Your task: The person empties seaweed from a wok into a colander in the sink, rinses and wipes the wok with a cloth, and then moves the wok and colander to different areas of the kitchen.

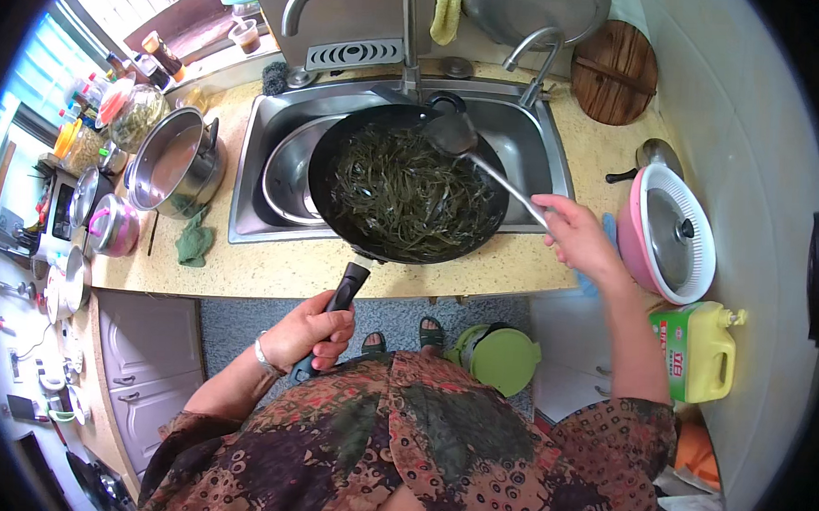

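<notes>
My left hand [317, 332] grips the black handle of a dark wok [322, 210], which is held over the double steel sink [241, 207]. Dark green shredded strips, perhaps kelp [412, 194], fill much of the wok. In my right hand [578, 235] is the metal shaft of a wok spatula [456, 135]. Its broad blade is over the far right part of the wok, close to the small loop handle on the rim. Under the wok's left side, a steel basin [286, 175] sits in the left sink bowl, partly hidden.
A steel stockpot [207, 171] with liquid and a green cloth [194, 243] stand left of the sink. Two faucets [411, 70] rise behind it. At the right are a pink basin [633, 231] with a white colander, a wooden lid [613, 72] and a yellow jug [703, 357].
</notes>
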### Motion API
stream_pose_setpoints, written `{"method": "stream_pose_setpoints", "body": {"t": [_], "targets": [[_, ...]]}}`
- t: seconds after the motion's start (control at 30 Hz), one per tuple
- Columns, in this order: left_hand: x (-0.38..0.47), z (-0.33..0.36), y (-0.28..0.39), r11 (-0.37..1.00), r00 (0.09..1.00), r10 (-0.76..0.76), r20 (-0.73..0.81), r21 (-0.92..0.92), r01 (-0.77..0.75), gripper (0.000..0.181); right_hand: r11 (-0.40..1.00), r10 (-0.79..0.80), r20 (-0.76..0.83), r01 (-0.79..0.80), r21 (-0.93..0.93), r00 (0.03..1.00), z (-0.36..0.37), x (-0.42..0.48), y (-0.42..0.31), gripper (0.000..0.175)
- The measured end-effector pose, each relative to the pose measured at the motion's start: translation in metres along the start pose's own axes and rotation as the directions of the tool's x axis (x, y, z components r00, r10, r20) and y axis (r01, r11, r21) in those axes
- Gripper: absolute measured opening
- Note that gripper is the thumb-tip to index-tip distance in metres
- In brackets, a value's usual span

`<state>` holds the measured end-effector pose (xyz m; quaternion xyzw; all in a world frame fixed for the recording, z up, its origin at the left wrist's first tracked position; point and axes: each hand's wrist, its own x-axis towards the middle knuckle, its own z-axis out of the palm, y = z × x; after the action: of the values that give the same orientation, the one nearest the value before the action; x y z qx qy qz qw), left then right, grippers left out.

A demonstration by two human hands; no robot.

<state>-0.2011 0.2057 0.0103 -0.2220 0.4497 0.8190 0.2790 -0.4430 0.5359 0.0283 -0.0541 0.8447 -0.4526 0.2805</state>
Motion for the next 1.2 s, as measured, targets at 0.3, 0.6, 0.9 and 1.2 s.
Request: {"method": "stream_pose_setpoints", "body": {"t": [0.3,0.6,0.9,1.2], "targets": [[-0.011,0.024,0.03,0.988,0.993,-0.066,-0.098,0.131,0.079,0.011,0.371,-0.38,0.103,0.254,-0.893,0.919,0.014,0.036,0.05,0.015],[-0.011,0.05,0.049,0.974,0.976,-0.112,-0.186,0.175,0.145,0.016,0.405,-0.241,0.131,0.222,-0.887,0.962,0.001,0.05,0.046,0.012],[-0.01,0.067,0.061,0.971,0.973,-0.117,-0.2,0.181,0.154,0.018,0.413,-0.194,0.161,0.229,-0.881,0.968,0.004,0.054,0.058,0.018],[-0.011,0.086,0.08,0.965,0.957,-0.15,-0.247,0.174,0.196,0.018,0.475,-0.169,0.153,0.217,-0.853,0.974,0.006,0.055,0.068,0.018]]}}
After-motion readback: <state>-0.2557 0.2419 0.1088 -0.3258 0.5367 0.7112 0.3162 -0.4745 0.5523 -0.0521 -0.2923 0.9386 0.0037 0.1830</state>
